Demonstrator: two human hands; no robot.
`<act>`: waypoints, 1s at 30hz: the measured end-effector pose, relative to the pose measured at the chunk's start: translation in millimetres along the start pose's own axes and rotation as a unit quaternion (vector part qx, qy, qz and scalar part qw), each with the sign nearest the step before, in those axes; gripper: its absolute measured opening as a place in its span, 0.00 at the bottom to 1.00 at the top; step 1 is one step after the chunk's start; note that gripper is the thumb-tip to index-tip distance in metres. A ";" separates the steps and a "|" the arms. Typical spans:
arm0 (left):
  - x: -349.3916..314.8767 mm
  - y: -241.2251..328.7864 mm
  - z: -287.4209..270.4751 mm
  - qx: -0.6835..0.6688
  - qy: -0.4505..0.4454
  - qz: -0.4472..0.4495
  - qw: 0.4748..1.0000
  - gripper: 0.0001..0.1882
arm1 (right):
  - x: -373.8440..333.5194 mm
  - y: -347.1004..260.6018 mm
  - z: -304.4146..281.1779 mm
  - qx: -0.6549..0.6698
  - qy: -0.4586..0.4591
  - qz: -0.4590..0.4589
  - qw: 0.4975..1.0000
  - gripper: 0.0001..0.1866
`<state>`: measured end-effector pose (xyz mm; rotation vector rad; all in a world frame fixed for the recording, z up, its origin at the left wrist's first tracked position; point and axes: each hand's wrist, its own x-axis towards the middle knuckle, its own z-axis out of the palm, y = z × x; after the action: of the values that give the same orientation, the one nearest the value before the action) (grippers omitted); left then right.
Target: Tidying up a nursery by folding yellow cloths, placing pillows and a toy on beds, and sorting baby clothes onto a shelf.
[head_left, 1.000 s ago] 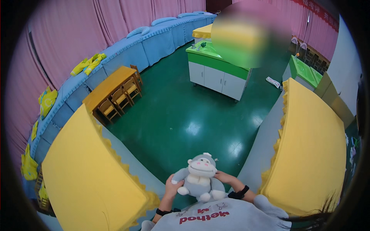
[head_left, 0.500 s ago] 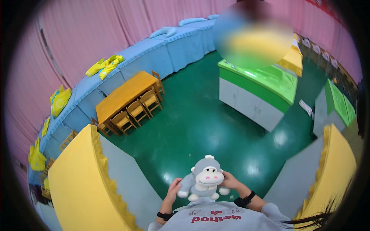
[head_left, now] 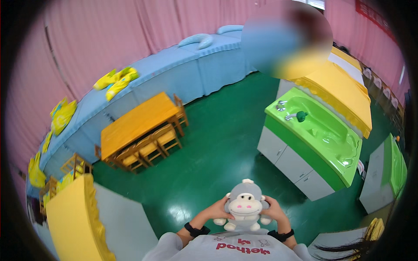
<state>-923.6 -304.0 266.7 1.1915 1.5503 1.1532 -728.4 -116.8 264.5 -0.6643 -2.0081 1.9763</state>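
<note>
Monkey plush (head_left: 245, 207) face-on; long axis upright in view

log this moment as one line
left hand: holding plush toy | right hand: holding its opposite side | toy: grey-and-white, face visible | beyond, left: wooden table | beyond, right: green sink unit

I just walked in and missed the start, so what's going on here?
A person is holding a grey-and-white plush toy close in front of their chest, left hand on one side and right hand on the other. The toy's face is turned up toward the camera. Farther off, a wooden table with small chairs stands to the left, and a green-topped sink unit to the right.
</note>
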 end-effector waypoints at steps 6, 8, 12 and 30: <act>131.7 -9.7 -83.1 -0.017 0.201 -0.086 0.976 0.43 | 203.7 -54.1 -54.3 -0.167 -0.140 -0.047 0.975 0.37; 157.0 -17.6 -119.8 -0.073 0.290 -0.085 0.950 0.37 | 269.8 -83.9 -50.8 -0.173 -0.195 -0.052 0.964 0.39; 200.0 -21.2 -209.7 -0.149 0.391 -0.035 0.908 0.27 | 400.9 -108.3 -30.4 -0.201 -0.310 -0.093 0.925 0.38; 726.0 -49.1 -570.7 -0.189 0.171 0.013 0.967 0.31 | 865.3 -154.2 -214.8 0.116 -0.187 0.023 0.975 0.46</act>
<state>-1620.4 303.7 282.9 0.7869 1.4712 1.6530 -1397.6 490.6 307.8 -0.3049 -1.9143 2.4671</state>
